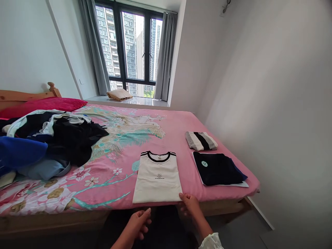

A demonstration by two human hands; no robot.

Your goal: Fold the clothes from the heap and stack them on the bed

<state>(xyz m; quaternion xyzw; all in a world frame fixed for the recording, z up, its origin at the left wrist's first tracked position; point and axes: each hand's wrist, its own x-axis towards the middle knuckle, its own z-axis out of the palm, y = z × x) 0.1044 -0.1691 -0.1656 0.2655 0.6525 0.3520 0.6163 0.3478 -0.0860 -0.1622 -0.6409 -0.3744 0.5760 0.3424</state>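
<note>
A white T-shirt (158, 185) with black collar trim and a small chest print lies folded into a neat rectangle at the bed's front edge. My right hand (191, 204) pinches its near right corner, thumb on top and the other fingers below. In front of the bed edge, my left hand (138, 223) hovers just below the shirt's near left side. Its fingers are loosely curled and apart, with nothing in them, and it does not touch the shirt.
Folded dark clothes (218, 169) are stacked on the right, with a folded striped garment (201, 141) behind them. A loose heap of clothes (75, 141) covers the bed's left side, near a red pillow (52, 105). Beyond the pink bedsheet (176, 124), a beige bundle (119, 94) rests on the windowsill.
</note>
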